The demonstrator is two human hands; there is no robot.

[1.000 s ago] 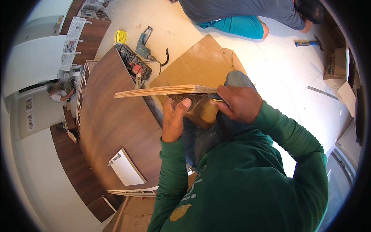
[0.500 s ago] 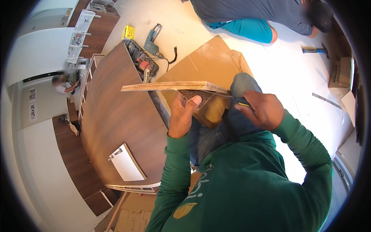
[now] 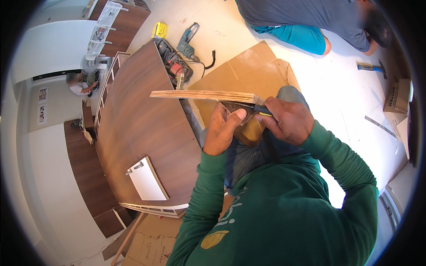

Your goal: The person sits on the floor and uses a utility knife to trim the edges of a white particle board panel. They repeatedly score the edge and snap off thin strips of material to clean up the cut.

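Note:
A plywood board [image 3: 208, 95] with a layered pale edge is held up before me. My left hand [image 3: 224, 128] grips it from beneath, thumb pressed on its dark, brown-speckled face [image 3: 239, 107]. In my right hand [image 3: 288, 119] is a slim tool with a black-and-yellow handle [image 3: 262, 111], fingers closed round it. The handle's front end lies close against the board's right corner. Most of the tool's thin shaft is hidden behind the board, so its exact kind is unclear.
A large brown panel [image 3: 137, 119] lies at left, bearing a small white board [image 3: 148, 181]. Beyond are a drill [image 3: 188, 44], an open tool case [image 3: 171, 60] and a yellow box [image 3: 159, 30]. Cardboard [image 3: 242, 66] covers some floor. Another person [image 3: 301, 22] kneels far right, near a hammer [image 3: 372, 68].
My right hand has moved left toward my left hand, sliding the tool along the board. Its shaft, visible before, is now mostly out of sight. The whole view has shifted slightly.

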